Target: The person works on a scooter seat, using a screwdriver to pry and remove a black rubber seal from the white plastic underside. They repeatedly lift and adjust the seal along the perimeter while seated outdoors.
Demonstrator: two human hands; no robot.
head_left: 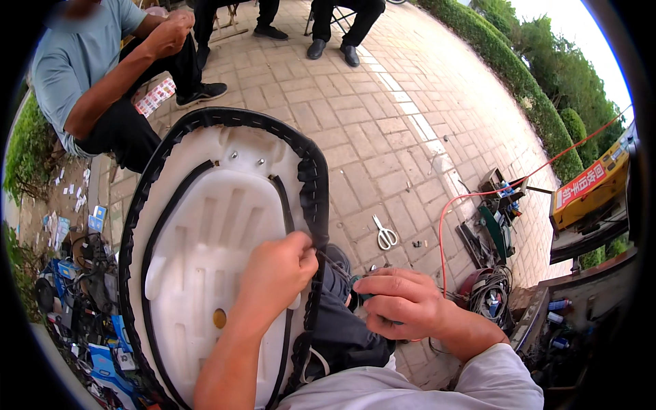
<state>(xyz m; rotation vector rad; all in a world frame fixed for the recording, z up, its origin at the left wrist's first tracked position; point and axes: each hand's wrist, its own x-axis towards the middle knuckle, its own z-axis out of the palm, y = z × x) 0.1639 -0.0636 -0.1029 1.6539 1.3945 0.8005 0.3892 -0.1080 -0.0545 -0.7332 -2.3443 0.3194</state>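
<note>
An upturned scooter seat (225, 225) rests across my lap, its white plastic base facing up. The black seat cover (314, 174) is folded over the rim, with a row of staples along it. My left hand (280, 270) reaches across the base, fingers closed on the cover's edge at the right side. Just right of the seat, my right hand (403, 301) is curled around a dark, greenish handled object, mostly hidden by the fingers, so its kind is unclear. Two metal bolts stick up from the base near its far end.
White-handled scissors (386, 236) lie on the brick paving. A red hose (443, 232) runs down beside my right arm, near a toolbox (499, 219) and coiled cable (490, 294). A seated person (89, 75) is at far left, above piled boxes and parts (82, 294). Others sit behind.
</note>
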